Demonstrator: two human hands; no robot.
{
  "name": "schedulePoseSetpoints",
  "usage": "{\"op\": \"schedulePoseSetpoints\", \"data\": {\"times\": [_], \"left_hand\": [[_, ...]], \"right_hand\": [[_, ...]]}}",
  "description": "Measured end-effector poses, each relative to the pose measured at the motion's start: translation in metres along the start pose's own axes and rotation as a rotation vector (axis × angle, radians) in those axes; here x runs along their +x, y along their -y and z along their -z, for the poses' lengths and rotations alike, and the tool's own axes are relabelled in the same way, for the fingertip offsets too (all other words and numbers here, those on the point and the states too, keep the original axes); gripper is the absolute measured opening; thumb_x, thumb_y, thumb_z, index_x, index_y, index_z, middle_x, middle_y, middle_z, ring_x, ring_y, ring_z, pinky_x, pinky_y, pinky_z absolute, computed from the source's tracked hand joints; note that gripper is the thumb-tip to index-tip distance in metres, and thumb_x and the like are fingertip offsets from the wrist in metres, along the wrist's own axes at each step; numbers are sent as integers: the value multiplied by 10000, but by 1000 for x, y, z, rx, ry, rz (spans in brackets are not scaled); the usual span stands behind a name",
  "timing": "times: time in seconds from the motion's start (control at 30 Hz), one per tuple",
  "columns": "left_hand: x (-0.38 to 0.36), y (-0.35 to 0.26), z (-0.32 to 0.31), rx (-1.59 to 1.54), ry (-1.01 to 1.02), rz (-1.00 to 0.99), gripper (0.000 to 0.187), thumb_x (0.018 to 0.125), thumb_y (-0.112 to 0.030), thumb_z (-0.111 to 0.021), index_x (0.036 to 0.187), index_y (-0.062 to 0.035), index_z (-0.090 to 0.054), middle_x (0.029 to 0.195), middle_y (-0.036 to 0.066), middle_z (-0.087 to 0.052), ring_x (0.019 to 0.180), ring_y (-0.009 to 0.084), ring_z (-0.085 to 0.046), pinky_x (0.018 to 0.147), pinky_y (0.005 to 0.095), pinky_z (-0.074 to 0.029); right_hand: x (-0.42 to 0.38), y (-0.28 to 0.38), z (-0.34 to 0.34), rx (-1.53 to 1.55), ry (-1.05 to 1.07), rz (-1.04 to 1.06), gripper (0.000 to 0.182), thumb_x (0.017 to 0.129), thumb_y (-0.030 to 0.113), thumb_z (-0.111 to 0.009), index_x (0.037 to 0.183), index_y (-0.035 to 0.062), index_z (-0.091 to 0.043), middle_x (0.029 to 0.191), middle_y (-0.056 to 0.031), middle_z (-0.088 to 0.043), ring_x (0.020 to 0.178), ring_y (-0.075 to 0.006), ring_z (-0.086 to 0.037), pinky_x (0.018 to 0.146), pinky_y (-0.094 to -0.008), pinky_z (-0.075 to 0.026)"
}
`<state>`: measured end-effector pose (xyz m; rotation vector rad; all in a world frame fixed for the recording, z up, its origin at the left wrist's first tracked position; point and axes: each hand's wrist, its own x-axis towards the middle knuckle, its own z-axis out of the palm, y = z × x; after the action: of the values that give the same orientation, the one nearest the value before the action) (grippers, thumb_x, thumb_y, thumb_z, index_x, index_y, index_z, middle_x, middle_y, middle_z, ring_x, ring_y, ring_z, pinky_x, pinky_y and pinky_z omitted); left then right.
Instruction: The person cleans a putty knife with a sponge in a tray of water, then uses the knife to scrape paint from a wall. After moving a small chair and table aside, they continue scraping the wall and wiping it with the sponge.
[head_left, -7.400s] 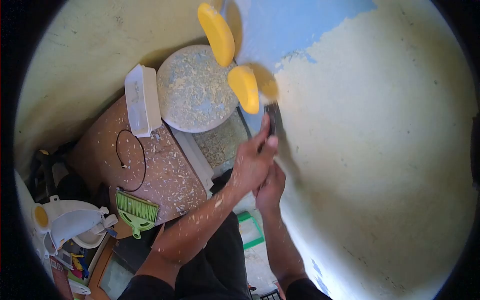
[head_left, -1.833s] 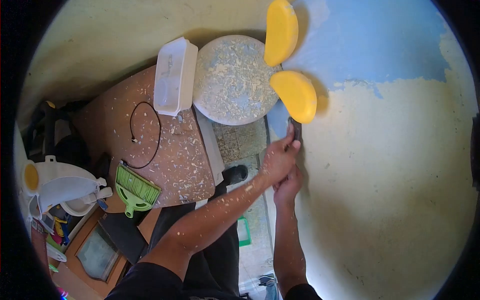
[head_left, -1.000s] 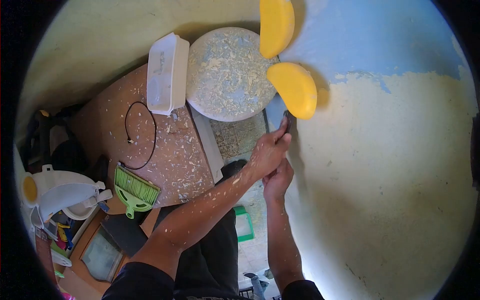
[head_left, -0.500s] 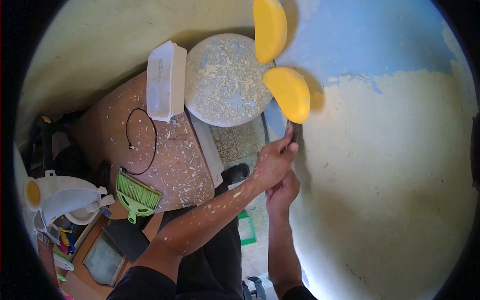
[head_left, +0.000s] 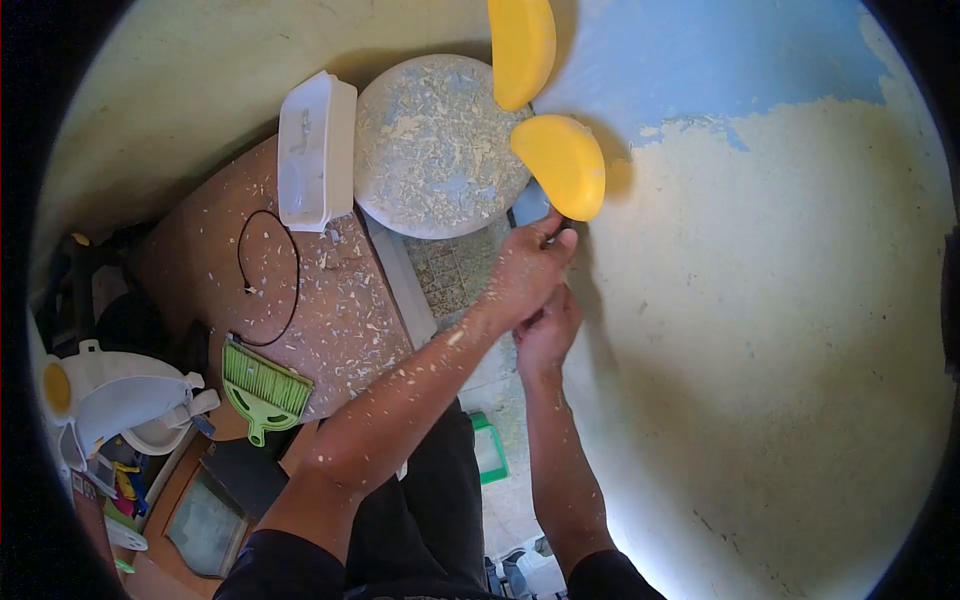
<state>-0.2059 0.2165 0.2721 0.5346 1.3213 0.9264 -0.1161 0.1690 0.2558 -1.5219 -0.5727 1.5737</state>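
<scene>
My left hand [head_left: 530,270] is closed around a dark, thin tool handle [head_left: 568,223], of which only a small part shows. Just below it, my right hand [head_left: 548,335] is closed too, pressed close to the left; what lies inside its fingers is hidden. Both are beside the peeling wall [head_left: 700,300], cream with a blue area [head_left: 740,60] above. A yellow curved piece [head_left: 568,170] sticks out right above my left hand, with a second yellow piece [head_left: 522,50] higher up. Pale flakes dot both forearms.
A round stool top [head_left: 440,150] covered in paint flakes stands left of the yellow pieces. Beside it are a white plastic tub [head_left: 340,160] and a brown table [head_left: 210,220] with flakes, a black cable [head_left: 298,290] and a green brush [head_left: 265,385]. A green-rimmed item [head_left: 490,450] lies below.
Both hands have moved up and slightly left, closer to the lower yellow piece, and less of the dark handle shows. The whole view has shifted a little.
</scene>
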Motion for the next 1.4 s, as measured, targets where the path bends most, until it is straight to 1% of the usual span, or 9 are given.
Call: {"op": "schedulePoseSetpoints", "data": {"times": [0.2, 0.57, 0.77, 0.83, 0.97, 1.03, 1.1, 1.17, 1.4], "left_hand": [[-30, 43, -24, -66, 34, -139, 463, 914, -274, -481, 1330, -79, -422, 803, 127, -619, 707, 151, -555, 675, 316, -463], [-27, 30, -21, -90, 24, 35, 462, 914, -278, -469, 1352, -146, -399, 794, 112, -614, 690, 167, -569, 676, 299, -469], [5, 23, 2, -16, -6, 28, 519, 915, -283, -445, 1364, -40, -350, 895, 173, -642, 791, 220, -623, 720, 337, -478], [-22, 39, 1, 198, 120, 17, 565, 910, -309, -452, 1383, -35, -309, 1010, 198, -619, 883, 250, -609, 783, 347, -467], [-103, 17, 30, 134, 355, 153, 689, 865, -399, -550, 1398, -49, -290, 1216, 197, -531, 1027, 259, -562, 879, 337, -438], [-139, -9, 46, 380, 385, 43, 717, 853, -420, -568, 1399, -49, -289, 1219, 197, -533, 1029, 262, -564, 877, 344, -440], [-163, -27, 63, 619, 399, -79, 745, 840, -442, -585, 1399, -49, -288, 1222, 197, -535, 1031, 266, -567, 875, 352, -442], [-178, -29, 85, 450, 500, 53, 751, 833, -453, -588, 1398, -55, -294, 1189, 214, -554, 1008, 269, -581, 870, 363, -446], [-230, -124, 120, 865, 260, -126, 672, 829, -355, -611, 1377, -66, -349, 955, 161, -641, 876, 211, -606, 783, 331, -466]], "right_hand": [[-46, 0, 8, 11, -75, -5, 332, 951, 324, -461, 882, 8, -536, 698, 3, -519, 567, -65, -487, 501, -206, -388], [-42, 11, 1, -95, -58, -120, 357, 953, 339, -441, 887, 5, -548, 629, 18, -491, 516, -58, -446, 446, -216, -346], [-3, 23, 3, -257, 36, -167, 424, 911, 459, -443, 671, 112, -484, 508, 38, -414, 360, -42, -329, 324, -215, -217], [-34, 28, 34, -566, 76, -104, 487, 896, 494, -457, 655, 74, -512, 512, 11, -448, 394, -97, -403, 368, -262, -296], [-144, 49, 128, -1162, -35, -35, 572, 827, 506, -531, 773, -56, -618, 706, -245, -607, 705, -374, -611, 624, -429, -435], [-206, 52, 169, -1253, -105, -209, 563, 798, 503, -559, 784, -55, -633, 764, -273, -612, 802, -409, -610, 691, -458, -452], [-258, 22, 229, -1322, -214, -266, 535, 781, 480, -601, 756, -54, -637, 672, -211, -618, 628, -321, -609, 591, -410, -460], [-301, -28, 289, -890, -380, -377, 362, 765, 365, -664, 700, 23, -564, 539, -40, -473, 406, -144, -436, 362, -316, -349], [-381, -104, 324, -738, -766, -551, 354, 781, 333, -621, 817, -18, -605, 552, -101, -513, 406, -221, -487, 368, -350, -381]]}}
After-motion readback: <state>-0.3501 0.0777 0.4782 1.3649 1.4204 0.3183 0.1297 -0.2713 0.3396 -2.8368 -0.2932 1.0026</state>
